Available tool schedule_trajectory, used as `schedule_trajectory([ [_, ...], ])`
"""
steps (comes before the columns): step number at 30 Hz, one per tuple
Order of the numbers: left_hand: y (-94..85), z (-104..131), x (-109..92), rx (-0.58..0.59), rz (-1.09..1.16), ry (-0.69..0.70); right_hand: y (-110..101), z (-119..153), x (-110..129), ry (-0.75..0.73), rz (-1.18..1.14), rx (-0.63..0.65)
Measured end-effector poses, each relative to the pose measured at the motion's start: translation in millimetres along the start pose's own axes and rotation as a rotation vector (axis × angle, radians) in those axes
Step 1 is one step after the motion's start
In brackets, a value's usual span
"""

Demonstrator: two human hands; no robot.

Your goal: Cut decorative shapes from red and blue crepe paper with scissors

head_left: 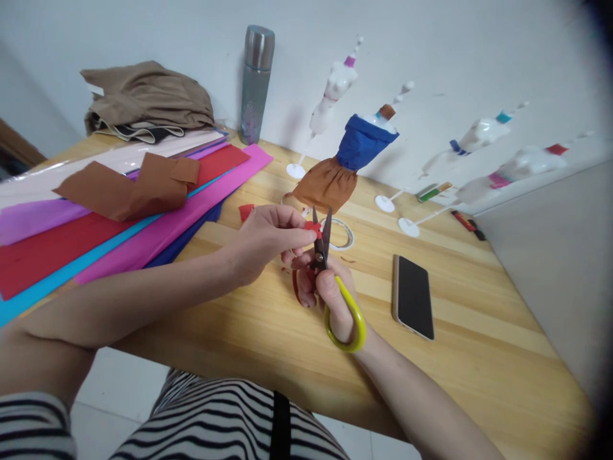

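Note:
My left hand [268,239] pinches a small piece of red paper [313,228] between thumb and fingers. Held in my right hand [335,294] is a pair of scissors [324,246] with dark blades and a yellow and red handle. The blades stand apart and point away from me, with the red paper at the left blade. Just beyond lies a roll of white tape [352,237]. Past the hands stands a small mannequin with a blue paper top [364,142] and a brown paper skirt [325,185]. Another red scrap [246,211] lies behind my left hand.
Coloured paper sheets [143,246] and a crumpled brown piece [129,191] spread over the table's left. Folded brown cloth [148,96] and a thermos [257,86] stand at the back. More white mannequins [483,131], glue stick [435,191] and a phone [414,296] are on the right.

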State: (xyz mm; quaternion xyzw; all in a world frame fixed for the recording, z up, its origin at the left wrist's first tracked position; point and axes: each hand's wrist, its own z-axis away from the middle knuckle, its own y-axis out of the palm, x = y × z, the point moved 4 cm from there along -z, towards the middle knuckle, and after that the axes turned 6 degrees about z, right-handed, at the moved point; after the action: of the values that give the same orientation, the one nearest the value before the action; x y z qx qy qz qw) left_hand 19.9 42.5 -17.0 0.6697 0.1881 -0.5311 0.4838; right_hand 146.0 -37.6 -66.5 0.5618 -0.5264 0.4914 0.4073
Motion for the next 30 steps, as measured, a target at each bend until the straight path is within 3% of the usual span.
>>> schedule_trajectory([
  [14, -1.2, -3.5, -18.8, -0.001, -0.218, -0.143, 0.4, 1.5, 4.8, 0.051, 0.033, 0.004],
  [22, -4.5, -4.8, -23.3, 0.077, -0.231, -0.124, 1.2, 3.8, 0.2, 0.068, -0.006, 0.012],
  [30, -5.5, -5.8, -31.4, 0.035, -0.354, -0.191, -2.0, 1.6, 5.6, 0.016, 0.121, 0.039],
])
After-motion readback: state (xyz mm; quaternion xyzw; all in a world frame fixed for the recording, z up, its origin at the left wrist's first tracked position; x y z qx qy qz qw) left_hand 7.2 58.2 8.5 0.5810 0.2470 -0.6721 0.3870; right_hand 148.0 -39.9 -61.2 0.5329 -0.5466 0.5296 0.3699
